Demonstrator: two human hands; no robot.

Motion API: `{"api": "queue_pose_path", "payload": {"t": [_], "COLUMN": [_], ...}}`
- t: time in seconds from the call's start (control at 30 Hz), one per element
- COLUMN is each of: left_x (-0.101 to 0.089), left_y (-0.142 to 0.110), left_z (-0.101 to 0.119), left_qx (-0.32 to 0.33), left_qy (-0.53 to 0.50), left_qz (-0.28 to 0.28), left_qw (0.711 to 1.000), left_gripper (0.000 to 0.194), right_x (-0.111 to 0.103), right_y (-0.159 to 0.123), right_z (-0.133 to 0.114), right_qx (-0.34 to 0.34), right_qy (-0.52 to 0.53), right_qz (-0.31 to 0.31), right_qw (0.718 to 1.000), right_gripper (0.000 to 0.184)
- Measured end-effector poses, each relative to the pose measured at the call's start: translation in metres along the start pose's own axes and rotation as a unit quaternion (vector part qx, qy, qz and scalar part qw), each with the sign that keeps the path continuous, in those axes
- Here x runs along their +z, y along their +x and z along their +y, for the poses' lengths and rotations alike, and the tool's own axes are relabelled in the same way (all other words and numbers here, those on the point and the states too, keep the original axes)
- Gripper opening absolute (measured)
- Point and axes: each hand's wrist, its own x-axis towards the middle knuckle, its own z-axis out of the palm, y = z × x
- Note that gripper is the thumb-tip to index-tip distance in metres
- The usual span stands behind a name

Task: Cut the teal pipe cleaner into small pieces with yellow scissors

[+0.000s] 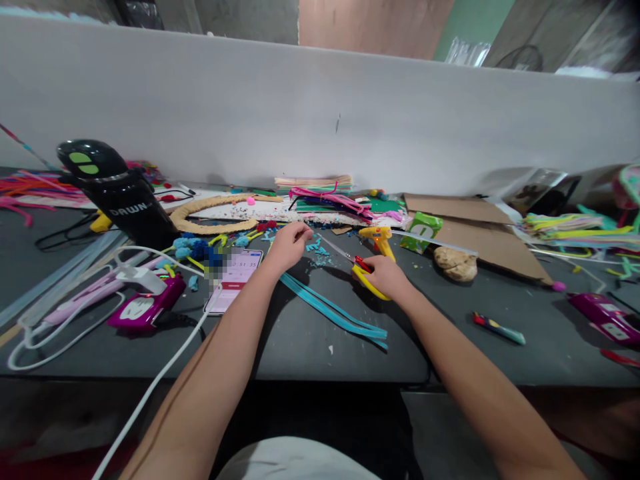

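My right hand (387, 277) grips a pair of scissors (369, 283) with yellow and red handles, blades pointing away to the upper left. My left hand (291, 248) is closed, its fingertips pinched together near the blade tips; anything between them is too small to make out. Short cut blue pieces (318, 249) and fine blue bits lie scattered on the dark table between the two hands. Long light-blue fuzzy strips (340, 317) stretch across the table below the hands, one end by my left wrist.
A phone (235, 283) and a purple power strip (147, 305) with a white cable lie left, beside a black bottle (117, 193). A yellow glue gun (379, 239), a green box (421, 232), a stone (455, 264) and cardboard (493, 247) are right. A utility knife (499, 329) lies nearer.
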Motion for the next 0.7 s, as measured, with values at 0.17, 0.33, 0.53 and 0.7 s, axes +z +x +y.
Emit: {"api": "queue_pose_path", "payload": {"t": [0.17, 0.33, 0.53, 0.7], "left_x": [0.000, -0.011, -0.025, -0.025], "left_y": [0.000, 0.001, 0.000, 0.001], "left_z": [-0.001, -0.005, -0.025, -0.032], "left_qx": [0.000, -0.035, -0.124, -0.172], "left_qy": [0.004, 0.044, 0.101, 0.152], "left_qz": [0.003, -0.002, -0.039, -0.053], "left_qw": [1.000, 0.998, 0.986, 0.972], "left_gripper": [0.021, 0.024, 0.027, 0.028], "right_x": [-0.001, -0.001, -0.001, -0.002], "right_y": [0.000, -0.001, -0.001, -0.001], "right_z": [0.000, 0.002, 0.001, -0.001], "right_qx": [0.018, 0.016, 0.019, 0.020], "right_qy": [0.036, 0.034, 0.023, 0.011], "right_qz": [0.002, 0.006, 0.006, 0.002], "right_qw": [0.999, 0.999, 1.000, 1.000], "right_gripper": [0.035, 0.036, 0.037, 0.037]}}
